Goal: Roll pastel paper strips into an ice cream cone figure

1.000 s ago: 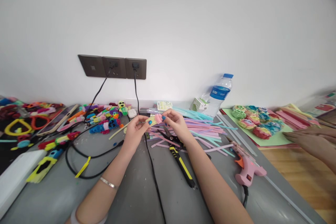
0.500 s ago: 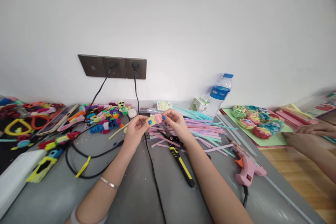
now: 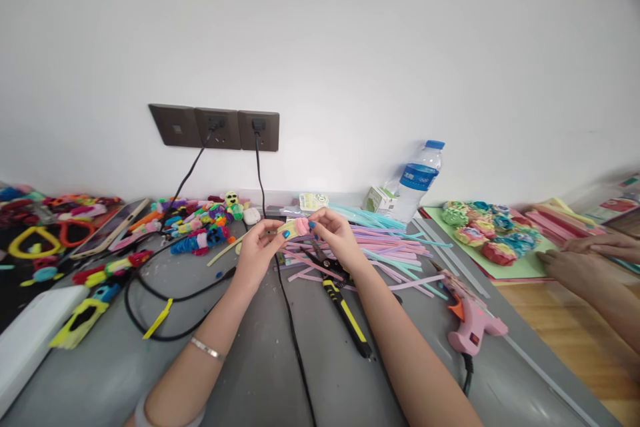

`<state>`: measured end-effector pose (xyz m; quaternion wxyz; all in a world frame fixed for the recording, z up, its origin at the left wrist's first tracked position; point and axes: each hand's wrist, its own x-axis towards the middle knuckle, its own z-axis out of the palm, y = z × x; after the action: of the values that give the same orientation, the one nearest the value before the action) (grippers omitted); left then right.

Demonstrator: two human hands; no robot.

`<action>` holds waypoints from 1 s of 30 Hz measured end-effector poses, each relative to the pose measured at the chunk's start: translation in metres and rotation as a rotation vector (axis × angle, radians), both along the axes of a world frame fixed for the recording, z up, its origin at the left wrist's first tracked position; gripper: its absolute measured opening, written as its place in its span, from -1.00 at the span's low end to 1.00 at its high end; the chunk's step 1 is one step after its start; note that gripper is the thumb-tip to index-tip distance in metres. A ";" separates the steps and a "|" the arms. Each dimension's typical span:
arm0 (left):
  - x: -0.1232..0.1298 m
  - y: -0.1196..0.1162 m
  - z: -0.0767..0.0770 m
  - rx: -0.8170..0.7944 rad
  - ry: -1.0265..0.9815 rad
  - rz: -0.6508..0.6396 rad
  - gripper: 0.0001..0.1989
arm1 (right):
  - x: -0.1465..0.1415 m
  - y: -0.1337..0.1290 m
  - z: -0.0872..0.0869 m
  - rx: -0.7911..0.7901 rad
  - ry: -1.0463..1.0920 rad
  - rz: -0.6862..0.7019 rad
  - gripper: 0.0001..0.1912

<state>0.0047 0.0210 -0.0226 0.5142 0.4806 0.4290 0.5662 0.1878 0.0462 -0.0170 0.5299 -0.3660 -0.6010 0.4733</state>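
Observation:
Between my two hands, above the grey table, is a small fuzzy pink and yellow piece. My left hand pinches its yellow left end, and my right hand pinches its pink right side. Pink, purple and turquoise pipe cleaners lie spread behind and to the right of my hands. Pliers with black and yellow handles rest just below my right hand, their jaws partly over the pipe cleaners.
A pink glue gun, a water bottle and crepe flowers stand or lie to the right. Another person's hands are at the far right. Black cables cross the table; colourful pieces fill the left.

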 end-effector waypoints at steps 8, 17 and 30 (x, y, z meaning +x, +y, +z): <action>-0.002 0.003 -0.008 0.012 0.012 0.039 -0.58 | -0.001 0.001 -0.002 0.028 -0.022 -0.002 -0.67; -0.001 0.002 -0.005 0.007 0.022 0.052 -0.61 | -0.001 0.002 -0.002 0.039 -0.007 -0.025 -0.64; 0.000 0.002 -0.003 0.012 0.011 0.057 -0.66 | 0.000 0.001 -0.001 0.047 -0.015 -0.064 -0.64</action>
<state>0.0050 0.0227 -0.0258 0.4925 0.4744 0.4419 0.5806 0.1883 0.0475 -0.0179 0.5486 -0.3761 -0.6040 0.4392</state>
